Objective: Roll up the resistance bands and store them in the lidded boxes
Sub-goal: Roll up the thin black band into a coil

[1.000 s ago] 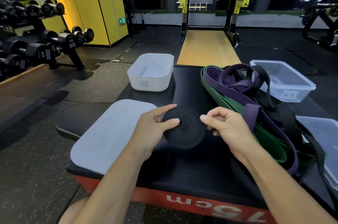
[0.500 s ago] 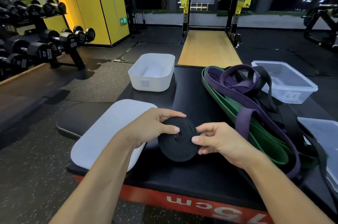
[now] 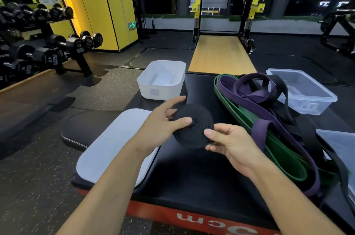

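Black roll (image 3: 194,131) fully wound, held in the air over the desk (image 3: 192,177), face toward camera. Left hand (image 3: 161,125) grips it, thumb on the centre hole and fingers behind. Right hand (image 3: 230,142) pinches the lower right rim, fingers closed on it.

Change from half a second ago: the roll is higher and further forward, closer to the white box (image 3: 163,81); then it sat low near the desk. Rolling looks done for this band, and storing is likely next. The box is open, with its lid (image 3: 115,148) flat on the desk to the left. Band pile (image 3: 269,119) unrolled beside the clear box (image 3: 301,90).
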`<state>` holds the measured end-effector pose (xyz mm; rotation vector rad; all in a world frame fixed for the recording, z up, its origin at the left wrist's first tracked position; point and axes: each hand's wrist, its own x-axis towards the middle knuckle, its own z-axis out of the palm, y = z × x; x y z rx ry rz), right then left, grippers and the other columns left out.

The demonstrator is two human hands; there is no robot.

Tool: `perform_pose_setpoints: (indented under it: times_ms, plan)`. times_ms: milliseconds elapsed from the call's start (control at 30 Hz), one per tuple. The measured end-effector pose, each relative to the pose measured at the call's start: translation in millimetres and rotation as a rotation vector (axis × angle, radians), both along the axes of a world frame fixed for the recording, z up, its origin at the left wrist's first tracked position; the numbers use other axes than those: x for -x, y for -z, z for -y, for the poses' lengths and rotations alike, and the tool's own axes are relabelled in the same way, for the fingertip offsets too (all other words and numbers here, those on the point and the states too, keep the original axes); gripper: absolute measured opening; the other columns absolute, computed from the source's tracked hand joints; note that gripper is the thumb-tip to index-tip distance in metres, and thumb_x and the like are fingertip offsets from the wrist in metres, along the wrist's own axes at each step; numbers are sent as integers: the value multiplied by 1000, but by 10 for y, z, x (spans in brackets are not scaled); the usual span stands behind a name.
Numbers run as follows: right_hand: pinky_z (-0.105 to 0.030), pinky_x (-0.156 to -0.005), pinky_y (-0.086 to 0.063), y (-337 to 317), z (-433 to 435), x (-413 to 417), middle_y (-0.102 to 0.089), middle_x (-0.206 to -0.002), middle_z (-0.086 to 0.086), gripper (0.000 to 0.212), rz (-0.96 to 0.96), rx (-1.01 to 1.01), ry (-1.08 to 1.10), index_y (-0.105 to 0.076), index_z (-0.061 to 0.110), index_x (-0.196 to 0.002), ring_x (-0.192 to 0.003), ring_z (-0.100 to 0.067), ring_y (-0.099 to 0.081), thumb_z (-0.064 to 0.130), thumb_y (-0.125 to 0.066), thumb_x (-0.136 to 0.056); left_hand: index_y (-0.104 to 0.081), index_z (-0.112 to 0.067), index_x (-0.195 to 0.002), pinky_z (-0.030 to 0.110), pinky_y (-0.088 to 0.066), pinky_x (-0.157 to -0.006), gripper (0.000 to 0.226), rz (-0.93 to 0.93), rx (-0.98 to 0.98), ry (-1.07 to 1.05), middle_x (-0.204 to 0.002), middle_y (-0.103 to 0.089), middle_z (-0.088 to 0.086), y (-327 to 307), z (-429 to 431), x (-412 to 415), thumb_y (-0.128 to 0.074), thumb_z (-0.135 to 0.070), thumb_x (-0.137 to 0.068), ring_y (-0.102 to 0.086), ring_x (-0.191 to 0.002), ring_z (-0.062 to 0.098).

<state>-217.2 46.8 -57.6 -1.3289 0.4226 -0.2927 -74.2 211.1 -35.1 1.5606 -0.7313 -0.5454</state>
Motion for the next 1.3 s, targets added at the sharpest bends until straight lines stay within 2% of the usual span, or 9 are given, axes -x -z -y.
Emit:
perform_pose_setpoints:
  times_ms: [67,167,400,600,833,1033,1100,1200,1300]
  plan:
    - [-20,-59,-57,-50,10,-87,-77,-82,-8,5,37,-1,63,-77,6,-91,-58,-15,-66,5,-72,-91,-62,-37,-138,34,-61,-89,48,-39,73,-62,-118,-77,-4,10,-8,-15,-76,-19,-95,-73,-111,18]
    - [-18,-55,-55,-183,28,-253,-76,-76,-5,7,65,43,92,-75,8,-89,-54,-15,-65,2,-72,-91,-67,-27,-132,30,-62,-83,36,-76,137,-117,-113,-78,-1,-38,-15,-109,-70,-12,-99,-74,-106,18]
    - [-24,-58,-57,-630,203,-835,-58,-65,-4,45,105,138,-14,-65,26,-126,-52,-20,-64,2,-75,-89,-66,-19,-131,35,-61,-85,36,-126,176,-167,-118,-77,8,-290,71,-633,-66,-1,-100,-74,-108,28]
    - [-23,-58,-57,-751,285,-1365,-68,-71,-5,45,129,132,-89,-65,24,-130,-55,-20,-65,4,-74,-90,-67,-15,-125,29,-63,-83,33,-244,214,-142,-114,-78,11,-488,65,-1152,-65,3,-98,-77,-101,25]
    - [-23,-63,-57,-811,476,-2080,-77,-86,-13,34,72,142,-84,-70,26,-116,-61,-20,-67,4,-75,-91,-65,-10,-131,28,-63,-79,37,-193,9,-197,-113,-74,11,-624,247,-1908,-63,7,-99,-77,-97,22]
    - [-28,-68,-60,-958,901,-2666,-76,-84,-15,41,-94,333,-217,-65,17,-127,-67,-30,-70,4,-77,-90,-65,-16,-103,26,-63,-75,37,-85,-330,-180,-115,-71,15,-709,644,-2419,-45,16,-99,-71,-91,21]
    - [-35,-74,-62,-963,1037,-2837,-76,-82,-12,42,-171,463,-287,-61,20,-126,-69,-32,-71,5,-78,-90,-65,-13,-112,33,-64,-81,39,-37,-442,-180,-114,-72,18,-660,812,-2563,-45,16,-97,-73,-93,26]
    - [-43,-83,-64,-948,1204,-3061,-76,-87,-14,42,-293,708,-406,-57,22,-126,-70,-33,-75,9,-77,-91,-57,-17,-132,25,-62,-65,46,48,-634,-111,-98,-70,10,-615,981,-2641,-45,11,-97,-73,-83,23]
    - [-41,-88,-62,-962,1244,-3258,-75,-97,-12,43,-391,923,-553,-55,24,-128,-70,-29,-77,15,-77,-92,-44,-21,-149,36,-62,-92,61,5,-805,28,-113,-72,15,-550,1049,-2669,-45,12,-97,-74,-97,28]
